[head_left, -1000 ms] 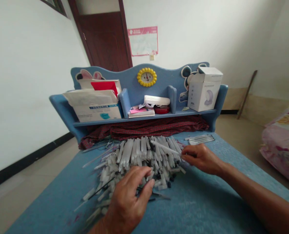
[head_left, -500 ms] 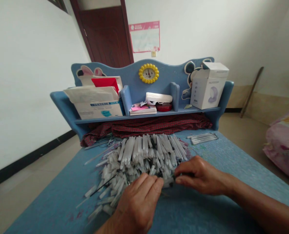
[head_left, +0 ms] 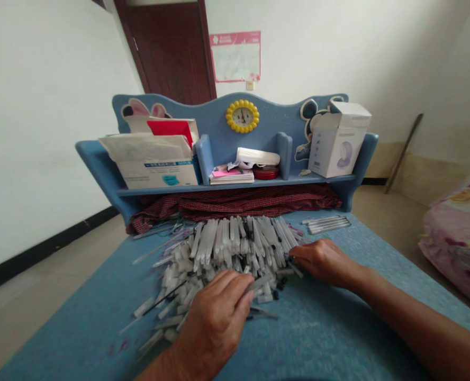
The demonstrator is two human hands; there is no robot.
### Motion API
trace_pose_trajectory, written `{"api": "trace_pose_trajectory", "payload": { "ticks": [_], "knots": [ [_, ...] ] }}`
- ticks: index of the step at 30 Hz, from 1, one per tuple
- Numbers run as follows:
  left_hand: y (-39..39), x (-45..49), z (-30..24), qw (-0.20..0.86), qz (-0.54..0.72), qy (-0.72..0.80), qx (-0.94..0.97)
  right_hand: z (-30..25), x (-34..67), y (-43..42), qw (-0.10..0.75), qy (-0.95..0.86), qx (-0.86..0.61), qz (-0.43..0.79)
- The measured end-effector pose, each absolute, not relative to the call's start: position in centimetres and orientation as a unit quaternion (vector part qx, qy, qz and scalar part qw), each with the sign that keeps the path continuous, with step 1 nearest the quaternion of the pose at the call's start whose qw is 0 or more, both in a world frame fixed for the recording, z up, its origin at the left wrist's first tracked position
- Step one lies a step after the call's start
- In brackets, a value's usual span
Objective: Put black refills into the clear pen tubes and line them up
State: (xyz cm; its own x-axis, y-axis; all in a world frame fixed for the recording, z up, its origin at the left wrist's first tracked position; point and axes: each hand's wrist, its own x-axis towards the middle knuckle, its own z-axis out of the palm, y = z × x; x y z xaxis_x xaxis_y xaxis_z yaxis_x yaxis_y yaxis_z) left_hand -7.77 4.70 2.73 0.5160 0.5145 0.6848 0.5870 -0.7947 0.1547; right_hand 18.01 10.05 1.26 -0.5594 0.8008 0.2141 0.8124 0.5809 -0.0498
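A heap of short translucent white plastic tubes (head_left: 227,248) with a few thin dark rods lies on the blue desk top (head_left: 330,328). My left hand (head_left: 215,317) rests at the heap's near edge, its fingers closed on one white tube (head_left: 260,282) that sticks out to the right. My right hand (head_left: 322,259) lies at the heap's right edge. Its fingertips are pinched together among the tubes, and what they hold is hidden.
A small row of tubes (head_left: 328,224) lies apart at the back right. Red checked cloth (head_left: 238,203) sits under the blue shelf unit (head_left: 219,188), which carries a yellow clock (head_left: 242,116), a white box (head_left: 338,140), papers and a mask box (head_left: 155,169). Pink bedding (head_left: 457,233) is at the right.
Half a second ago both hands met in front of the heap. The right hand has since moved back up to the heap's right edge, and the left now holds a tube.
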Motion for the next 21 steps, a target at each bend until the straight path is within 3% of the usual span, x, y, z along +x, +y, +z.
{"api": "trace_pose_trajectory", "payload": {
  "ticks": [8,21],
  "knots": [
    [4.70,-7.71,2.72,0.024,-0.365,-0.331,-0.870,1.03,17.61,10.00,0.049,-0.888,-0.446,-0.098],
    [4.68,-7.65,2.94,0.009,-0.360,-0.337,-0.870,1.45,17.45,9.94,0.030,-0.888,-0.452,-0.079]
  ]
}}
